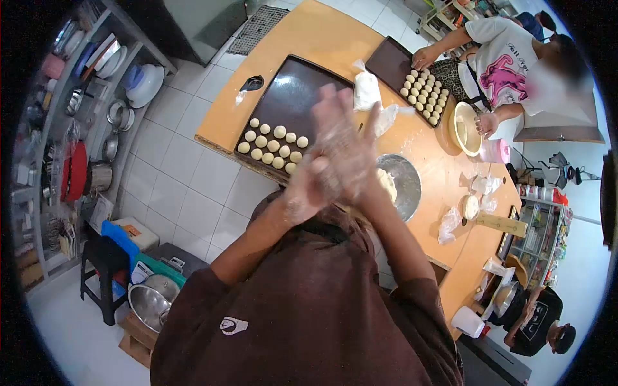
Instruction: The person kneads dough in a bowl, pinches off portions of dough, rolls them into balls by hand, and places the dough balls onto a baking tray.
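Observation:
My left hand (306,194) and my right hand (347,151) are pressed together, palm against palm, above the table's near edge. Both are dusted with flour and smeared by motion. The right hand's fingers look stretched out; most of the left hand's fingers are hidden. Whether anything lies between the palms I cannot tell. Just left of them is a dark baking tray (293,83) with several small round dough balls (279,132) in rows at its near end. Right of my wrists, a metal bowl (407,193) holds pale dough (386,184), partly covered by my forearm.
A floury plastic bag (367,90) lies beyond my hands. Across the table (335,32), a person (499,71) stands by a second tray (390,63) of dough balls and a cream-coloured bowl (461,128). Shelves (122,77) of kitchenware stand left; another person (537,321) is at the right.

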Demonstrator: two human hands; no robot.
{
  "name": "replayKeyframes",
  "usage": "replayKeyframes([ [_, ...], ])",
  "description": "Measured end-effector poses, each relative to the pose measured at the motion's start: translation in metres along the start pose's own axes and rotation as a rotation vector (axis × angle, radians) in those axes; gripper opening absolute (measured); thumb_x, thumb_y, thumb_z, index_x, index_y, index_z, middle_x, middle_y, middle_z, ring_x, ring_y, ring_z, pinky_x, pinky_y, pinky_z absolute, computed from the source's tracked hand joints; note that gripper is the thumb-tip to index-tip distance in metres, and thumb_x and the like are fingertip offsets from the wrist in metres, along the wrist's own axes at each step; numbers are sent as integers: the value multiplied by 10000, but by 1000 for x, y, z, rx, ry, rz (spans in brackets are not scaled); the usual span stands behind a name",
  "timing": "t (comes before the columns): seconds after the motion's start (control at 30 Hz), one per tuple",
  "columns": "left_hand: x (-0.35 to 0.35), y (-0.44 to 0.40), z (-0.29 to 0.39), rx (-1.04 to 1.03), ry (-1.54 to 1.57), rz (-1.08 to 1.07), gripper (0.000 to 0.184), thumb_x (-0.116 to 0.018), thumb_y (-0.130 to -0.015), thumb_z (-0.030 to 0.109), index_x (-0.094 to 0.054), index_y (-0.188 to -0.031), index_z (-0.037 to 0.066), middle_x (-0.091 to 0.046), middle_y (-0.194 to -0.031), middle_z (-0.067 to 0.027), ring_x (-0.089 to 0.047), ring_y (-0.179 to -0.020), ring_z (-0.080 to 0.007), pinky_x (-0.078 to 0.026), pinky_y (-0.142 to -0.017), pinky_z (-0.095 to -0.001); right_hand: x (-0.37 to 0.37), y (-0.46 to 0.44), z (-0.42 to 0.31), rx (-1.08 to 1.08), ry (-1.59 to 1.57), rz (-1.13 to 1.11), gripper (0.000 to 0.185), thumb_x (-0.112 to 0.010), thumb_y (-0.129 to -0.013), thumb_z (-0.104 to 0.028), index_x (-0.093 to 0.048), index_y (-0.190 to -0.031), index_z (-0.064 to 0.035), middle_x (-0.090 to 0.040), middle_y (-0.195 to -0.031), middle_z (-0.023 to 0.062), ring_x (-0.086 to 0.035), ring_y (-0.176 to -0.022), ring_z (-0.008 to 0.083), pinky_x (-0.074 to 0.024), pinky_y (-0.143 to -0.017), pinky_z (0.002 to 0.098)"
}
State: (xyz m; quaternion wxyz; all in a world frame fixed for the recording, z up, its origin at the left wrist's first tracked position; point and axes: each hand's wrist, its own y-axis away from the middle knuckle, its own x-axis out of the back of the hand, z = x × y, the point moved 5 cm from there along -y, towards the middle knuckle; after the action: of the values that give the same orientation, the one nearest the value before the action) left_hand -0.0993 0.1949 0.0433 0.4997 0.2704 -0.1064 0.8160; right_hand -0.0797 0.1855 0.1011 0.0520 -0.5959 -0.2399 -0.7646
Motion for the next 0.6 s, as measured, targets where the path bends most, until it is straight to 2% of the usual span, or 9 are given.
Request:
replayKeyframes([
  [0.1, 31, 25, -7, -28, 1940, 50, 827, -281, -911, 694, -181, -1515, 139, -196, -1562, -134, -262, -1413, -289, -221, -1142, -474, -34, 8, 16, -78, 152, 412, 634, -444, -856, -494, -502, -1356, -110, -430, -1453, 118, -212, -1434, 333, 23, -1110, 671],
  [0.17, 16, 4, -17, -92, 1766, 26, 868, -271, -891, 726, -126, -1524, 150, -108, -1581, -124, -190, -1438, -281, -194, -1153, -466, -39, 14, -24, 278, -614, 630, 707, -426, -864, -506, -365, -1446, -110, -323, -1519, 122, -200, -1440, 328, 34, -1103, 678],
  [0.27, -7, 5, -26, -333, 1574, 61, 892, -256, -884, 740, -75, -1529, 150, -38, -1593, -107, -133, -1455, -268, -130, -1171, -443, 0, 0, -34, 264, -229, 847, 754, -390, -892, -522, -215, -1502, -114, -202, -1567, 119, -188, -1444, 329, 53, -1086, 692],
  [0.3, -11, 14, -26, -437, 1512, 82, 894, -252, -885, 738, -63, -1529, 148, -24, -1594, -102, -123, -1457, -263, -105, -1177, -434, -3, -4, -20, 195, -300, 841, 741, -370, -905, -520, -200, -1506, -122, -198, -1569, 113, -171, -1449, 321, 66, -1082, 692],
  [0.37, 17, 25, -10, -31, 1624, 61, 837, -244, -926, 675, -53, -1527, 124, -22, -1593, -114, -130, -1456, -258, -69, -1185, -392, -14, -4, 19, 53, -437, 830, 714, -332, -930, -515, -169, -1514, -139, -189, -1574, 101, -138, -1459, 305, 93, -1072, 693],
  [0.43, 36, 25, -3, -174, 1814, 51, 804, -235, -944, 642, -60, -1527, 116, -36, -1594, -106, -119, -1458, -247, -72, -1185, -377, -42, 3, 21, 39, -387, 679, 672, -305, -964, -480, -177, -1514, -118, -151, -1582, 115, -88, -1468, 303, 108, -1071, 679],
  [0.47, 43, 23, -2, -255, 1908, 51, 788, -231, -952, 626, -63, -1526, 112, -44, -1594, -101, -113, -1458, -242, -74, -1184, -370, -42, 10, -1, 182, -384, 669, 672, -317, -963, -473, -194, -1507, -97, -161, -1576, 131, -95, -1467, 305, 105, -1075, 674],
  [0.53, 16, 0, -10, -222, 1771, 45, 779, -220, -954, 621, -65, -1526, 116, -56, -1595, -90, -71, -1460, -216, -59, -1182, -376, -41, 16, -48, 459, -384, 638, 675, -342, -963, -459, -230, -1492, -55, -180, -1566, 161, -108, -1464, 309, 100, -1085, 662],
  [0.6, -16, -15, -14, -100, 1586, 28, 762, -233, -963, 603, -86, -1525, 110, -85, -1592, -87, -60, -1459, -197, -59, -1180, -378, -21, 3, -40, 256, -240, 589, 650, -340, -969, -451, -268, -1479, -55, -228, -1553, 150, -123, -1462, 306, 97, -1094, 651],
])
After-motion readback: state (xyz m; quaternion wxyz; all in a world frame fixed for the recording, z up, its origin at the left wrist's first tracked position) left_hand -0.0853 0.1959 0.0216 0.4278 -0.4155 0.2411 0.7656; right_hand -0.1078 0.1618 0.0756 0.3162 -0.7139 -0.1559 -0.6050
